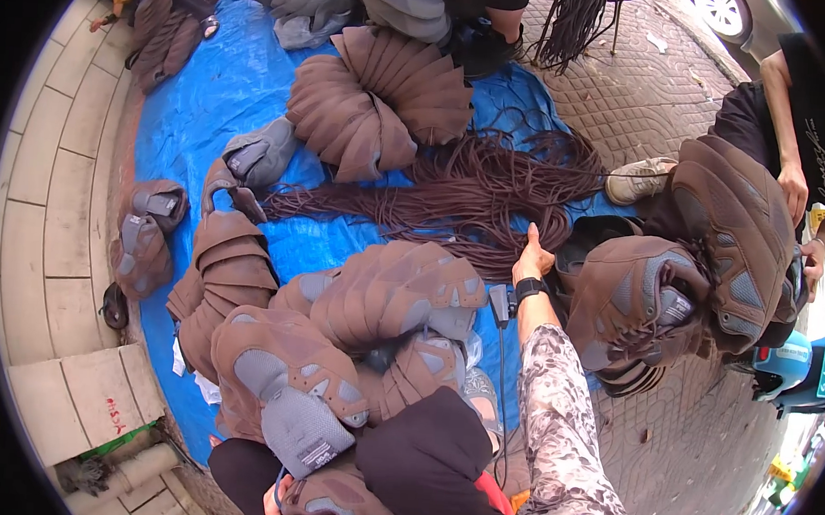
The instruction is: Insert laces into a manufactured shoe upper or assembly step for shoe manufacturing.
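My right hand (534,256), with a dark watch on its wrist, reaches to the near edge of a long heap of brown shoelaces (453,199). One finger stretches forward; the others are partly hidden, and nothing shows lifted in them. At the lower edge, my left hand (278,510) is closed at the side of a brown and grey shoe upper (344,498). A thin blue cord rises beside those fingers. Just beyond, another shoe upper (305,429) with a grey tongue lies against a stack of uppers (392,294).
A blue tarp (196,106) lies under curled stacks of uppers (374,97). To the right, a person (794,184) handles a large bundle of uppers (731,237). Other people sit at the far side. A tiled step (70,212) borders the left; patterned paving (608,91) borders the right.
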Tool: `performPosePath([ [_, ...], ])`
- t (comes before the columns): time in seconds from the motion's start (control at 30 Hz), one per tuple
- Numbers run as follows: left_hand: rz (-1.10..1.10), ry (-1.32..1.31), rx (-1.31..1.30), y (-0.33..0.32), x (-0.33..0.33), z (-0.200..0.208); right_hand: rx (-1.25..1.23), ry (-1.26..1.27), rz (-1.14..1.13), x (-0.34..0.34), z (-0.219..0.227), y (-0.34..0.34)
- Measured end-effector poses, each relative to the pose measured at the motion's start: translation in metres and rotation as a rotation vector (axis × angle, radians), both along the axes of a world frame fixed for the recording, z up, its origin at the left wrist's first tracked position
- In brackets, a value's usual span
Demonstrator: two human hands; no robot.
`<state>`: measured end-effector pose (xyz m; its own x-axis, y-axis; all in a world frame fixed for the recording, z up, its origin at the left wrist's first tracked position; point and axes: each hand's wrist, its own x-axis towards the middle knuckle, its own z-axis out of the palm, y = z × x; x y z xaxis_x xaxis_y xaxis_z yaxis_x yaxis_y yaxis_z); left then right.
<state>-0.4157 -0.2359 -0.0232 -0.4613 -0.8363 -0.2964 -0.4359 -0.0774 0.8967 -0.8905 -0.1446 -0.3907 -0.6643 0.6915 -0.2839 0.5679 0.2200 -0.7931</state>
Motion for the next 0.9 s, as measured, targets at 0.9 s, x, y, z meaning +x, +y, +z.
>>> performPosePath([
  [0.9,-0.043,-0.068,0.032,-0.002,0.035,-0.002,-0.944,-0.088,0.101,0.048,0.011,0.059],
])
